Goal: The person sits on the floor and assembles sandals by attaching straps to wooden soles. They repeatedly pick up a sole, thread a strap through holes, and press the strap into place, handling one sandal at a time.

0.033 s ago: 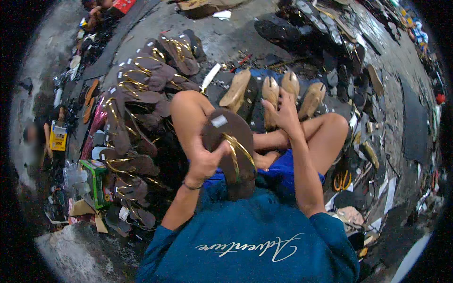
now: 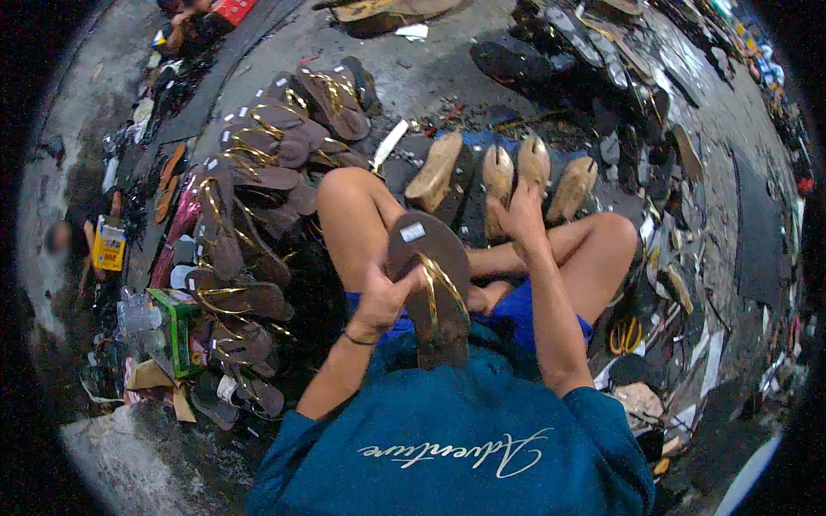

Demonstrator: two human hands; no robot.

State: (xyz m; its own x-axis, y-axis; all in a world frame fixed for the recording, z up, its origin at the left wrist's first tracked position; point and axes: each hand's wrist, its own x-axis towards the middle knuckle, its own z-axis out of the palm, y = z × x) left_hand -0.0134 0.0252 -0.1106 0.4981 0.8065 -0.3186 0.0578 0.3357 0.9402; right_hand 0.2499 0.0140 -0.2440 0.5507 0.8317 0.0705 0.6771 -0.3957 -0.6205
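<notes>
A dark brown flip-flop [image 2: 440,241] with gold straps and a small white sticker stands over my lap, sole toward me at the lower end. My left hand [image 2: 385,297] is closed on its left edge, thumb by the straps. My right hand [image 2: 522,217] reaches past my crossed legs, fingers closed round the near end of a wooden shoe last [image 2: 533,159]. On its left lies another split-toed last [image 2: 498,176], close to my thumb. Two more lasts flank them, one on the left [image 2: 434,168] and one on the right [image 2: 573,185].
Many brown gold-strapped flip-flops [image 2: 271,172] are heaped on my left. A white strip-like object [image 2: 391,142] lies beyond my left knee. A green box [image 2: 182,335] and a yellow box [image 2: 108,245] stand at far left. Yellow-handled scissors [image 2: 626,335] lie right. Another person's arm [image 2: 185,30] shows top left.
My right hand's fingers, spread before over the lasts, have closed round one last. The flip-flop in my left hand has shifted slightly right and down.
</notes>
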